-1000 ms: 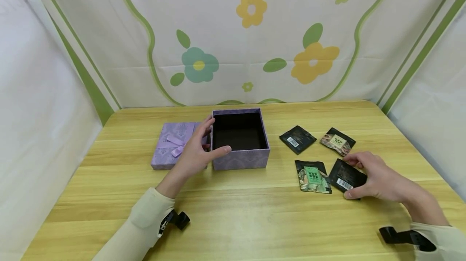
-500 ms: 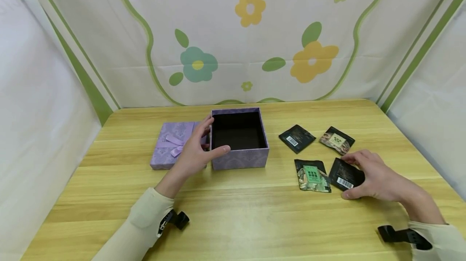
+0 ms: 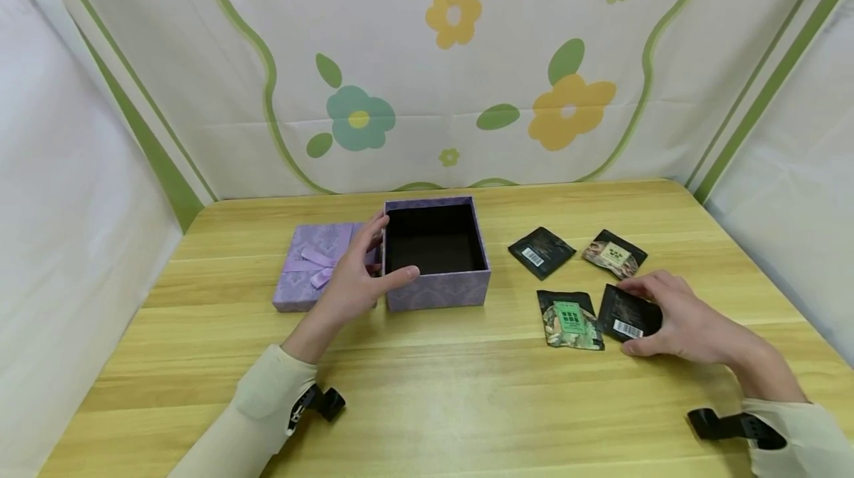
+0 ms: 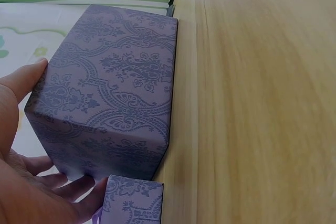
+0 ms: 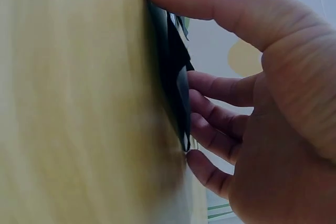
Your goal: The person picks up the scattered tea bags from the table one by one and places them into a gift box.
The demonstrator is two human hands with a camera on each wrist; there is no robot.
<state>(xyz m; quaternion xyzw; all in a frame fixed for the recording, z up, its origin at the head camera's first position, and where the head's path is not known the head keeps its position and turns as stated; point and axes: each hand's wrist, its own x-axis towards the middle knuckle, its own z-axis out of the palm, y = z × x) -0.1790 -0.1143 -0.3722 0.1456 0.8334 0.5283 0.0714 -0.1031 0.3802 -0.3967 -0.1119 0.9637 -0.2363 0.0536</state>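
Note:
My left hand [image 3: 350, 278] rests at the near left corner of an open purple patterned gift box [image 3: 439, 290] with a dark inside. Its thumb lies at the front rim, and its straight, relaxed fingers lie along the left side. A purple box lid [image 3: 303, 267] with a ribbon bow lies left of the box, partly behind that hand. On the right, my right hand [image 3: 687, 319] pinches a black sachet [image 3: 623, 309] between thumb and fingers, its barcode facing up. In the right wrist view, the sachet [image 5: 170, 61] is seen edge-on, tilted off the wood.
Left of the held sachet is a green-labelled sachet [image 3: 570, 320]. Farther back lie a black barcoded sachet [image 3: 542, 252] and a sachet with a pale label [image 3: 614, 253]. A white flowered cloth [image 3: 414, 93] rises behind the wooden table [image 3: 454, 396].
The right hand has closed in on the black sachet and shifted slightly left and away from me with it. The left hand keeps its place at the box.

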